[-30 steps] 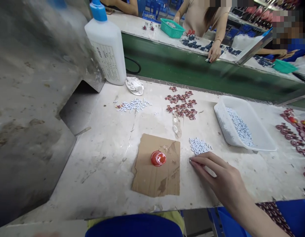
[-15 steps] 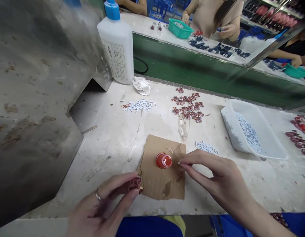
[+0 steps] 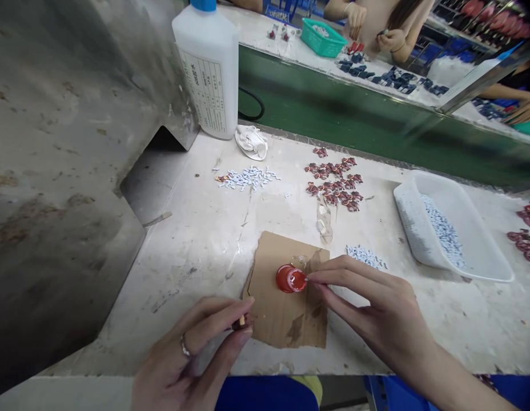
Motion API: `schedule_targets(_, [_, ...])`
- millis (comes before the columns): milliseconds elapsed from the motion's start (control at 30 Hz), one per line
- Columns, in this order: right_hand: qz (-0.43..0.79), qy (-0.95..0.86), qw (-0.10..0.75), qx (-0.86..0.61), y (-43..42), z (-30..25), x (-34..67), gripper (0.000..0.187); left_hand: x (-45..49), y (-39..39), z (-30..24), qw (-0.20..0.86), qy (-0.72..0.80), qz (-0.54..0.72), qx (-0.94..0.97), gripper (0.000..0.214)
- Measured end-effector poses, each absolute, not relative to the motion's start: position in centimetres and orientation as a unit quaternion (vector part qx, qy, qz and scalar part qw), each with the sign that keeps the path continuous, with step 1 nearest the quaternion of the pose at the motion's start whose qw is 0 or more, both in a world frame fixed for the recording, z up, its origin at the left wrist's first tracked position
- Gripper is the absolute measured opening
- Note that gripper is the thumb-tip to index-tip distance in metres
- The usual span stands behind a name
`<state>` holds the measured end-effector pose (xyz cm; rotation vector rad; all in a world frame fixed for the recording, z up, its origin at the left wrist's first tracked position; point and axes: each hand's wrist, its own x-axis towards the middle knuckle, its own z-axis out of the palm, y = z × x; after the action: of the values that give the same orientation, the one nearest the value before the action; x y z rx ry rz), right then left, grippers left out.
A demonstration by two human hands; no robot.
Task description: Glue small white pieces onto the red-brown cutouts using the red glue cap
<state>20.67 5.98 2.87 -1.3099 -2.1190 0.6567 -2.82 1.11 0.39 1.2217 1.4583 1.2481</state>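
My left hand [image 3: 192, 348], with a ring on one finger, pinches a small dark red piece [image 3: 240, 324] at the left edge of a brown cardboard sheet [image 3: 286, 311]. A red cap [image 3: 290, 279] holding clear liquid sits on that cardboard. My right hand [image 3: 372, 308] has its pinched fingertips at the cap's right rim; whether they hold a tiny piece I cannot tell. A small pile of white bits [image 3: 366, 256] lies just beyond my right hand.
A white glue bottle [image 3: 209, 68] stands at the back beside a grey machine housing [image 3: 55, 160]. More white bits [image 3: 248, 178] and dark red pieces [image 3: 336, 184] lie on the table. A white tray [image 3: 451, 228] sits right. Other people work across the green conveyor [image 3: 333, 120].
My left hand came up into view holding a dark red piece. My right hand left the white pile and moved left to the red cap.
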Motion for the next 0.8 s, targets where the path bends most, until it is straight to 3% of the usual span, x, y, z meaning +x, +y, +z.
schedule_targets(233, [0.269, -0.756, 0.333, -0.496, 5.6, 3.6, 20.1, 0.023, -3.1, 1.7, 0.1, 0.346, 0.540, 0.442, 0.627, 0.026])
schedule_targets(500, [0.411, -0.709, 0.400, -0.410, 4.4, 4.7, 17.6, 0.021, -2.1, 1.7, 0.3, 0.409, 0.476, 0.444, 0.640, 0.029])
schedule_targets(800, [0.406, -0.728, 0.376, -0.404, 4.0, 4.0, 17.7, 0.020, -1.6, 1.3, 0.1, 0.410, 0.489, 0.475, 0.606, 0.023])
